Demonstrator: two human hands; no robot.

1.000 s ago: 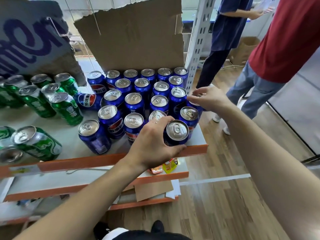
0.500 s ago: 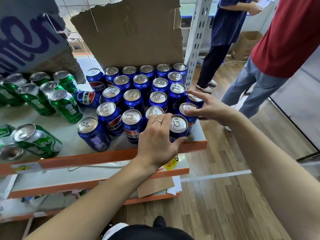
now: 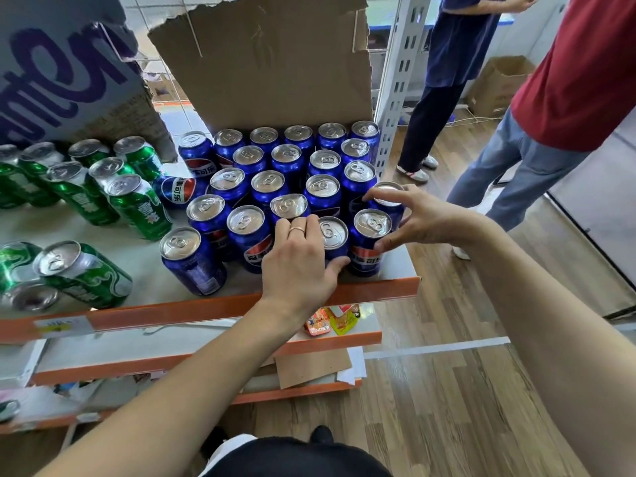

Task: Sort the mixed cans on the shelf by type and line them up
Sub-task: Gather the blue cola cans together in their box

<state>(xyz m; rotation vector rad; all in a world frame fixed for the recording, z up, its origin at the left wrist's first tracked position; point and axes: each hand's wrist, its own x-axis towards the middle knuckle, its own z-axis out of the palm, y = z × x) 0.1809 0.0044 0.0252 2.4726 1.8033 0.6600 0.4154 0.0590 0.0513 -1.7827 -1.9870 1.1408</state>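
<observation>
Blue cola cans (image 3: 268,182) stand in packed rows on the right of the white shelf (image 3: 144,266). My left hand (image 3: 299,266) grips a blue can (image 3: 333,232) in the front row, thumb on its right side. My right hand (image 3: 420,218) spans the two cans at the shelf's right end: its fingers curl over the top of the rear can (image 3: 389,194) and its thumb presses the side of the front can (image 3: 371,223). Green cans (image 3: 137,201) stand grouped at the left. One blue can (image 3: 179,191) lies on its side between the two groups.
Two green cans (image 3: 82,273) lie on their sides at the front left. Torn cardboard (image 3: 268,63) stands behind the blue cans, next to a metal upright (image 3: 399,80). Two people (image 3: 585,80) stand on the wooden floor at the right. Lower shelves hold snack packets (image 3: 330,321).
My left hand has pushed its blue can back into the front row. My right hand came down and forward from the rear cans and now clasps the two rightmost cans.
</observation>
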